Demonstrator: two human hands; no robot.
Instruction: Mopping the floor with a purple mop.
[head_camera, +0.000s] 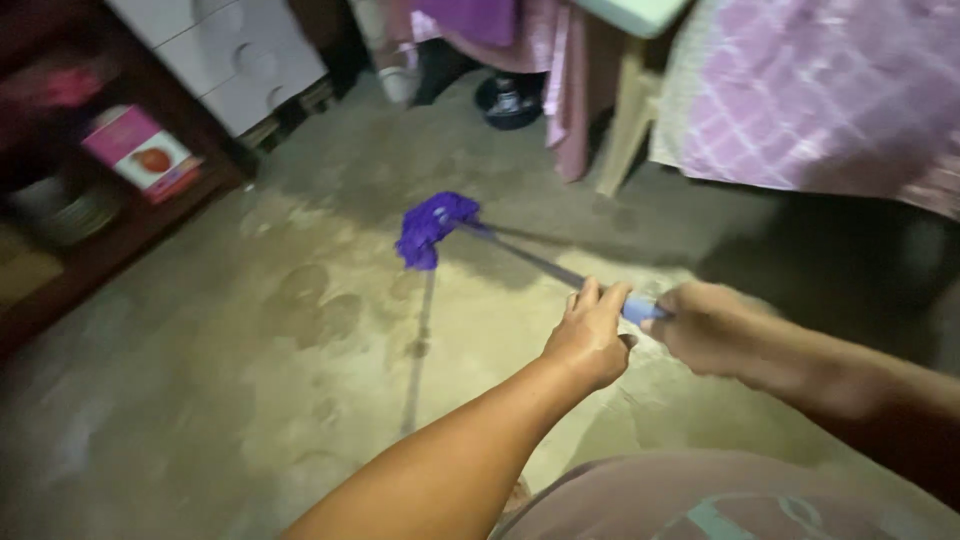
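Both sets of fingers are wrapping around the mop handle (560, 268), near its upper end. The left hand (590, 335) is gripping it from above, knuckles up, fingers curling over the pale blue grip. The right hand (705, 325) is closing on the same grip just to the right, almost touching the left; its fingers are blurred, but they are plainly clasping the handle. Both forearms are reaching in from the near right.

From the hands the thin handle is slanting away to the far left, down to the purple mop head (432, 226), which is resting on the floor (250, 380). The head is lying bunched, well apart from the hands.

The floor is bare concrete, blotchy with darker patches, and a thin straight line is running across it from below the mop head towards the near side. On the far left a dark wooden shelf (120, 235) is holding a pink box (140, 150). A white drawer unit (235, 55) is standing behind it. On the far right a bed with a pink checked cover (820, 90) is filling the corner, beside a pale table leg (625, 130).
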